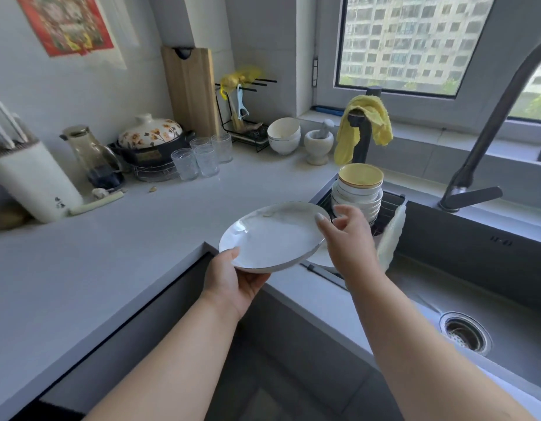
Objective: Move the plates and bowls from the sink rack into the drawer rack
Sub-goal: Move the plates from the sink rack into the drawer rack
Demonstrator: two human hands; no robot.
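Note:
A white plate (275, 238) hangs tilted above the counter corner, in front of the sink rack (395, 208). My left hand (232, 281) grips its near left rim from below, thumb on top. My right hand (345, 235) holds the far right rim, thumb lying on the edge. Under my right wrist the white edge of another plate (319, 260) shows. In the rack behind stands a stack of several white bowls (358, 196), the top one yellow inside. The drawer rack is not in view.
The grey sink (482, 287) with its drain lies to the right, the dark faucet (476, 153) arching above it. A white cloth (390, 235) hangs on the rack's side. Glasses (202, 158), a clay pot (150, 138), two bowls (283, 136) and a knife block (29, 177) line the counter's back.

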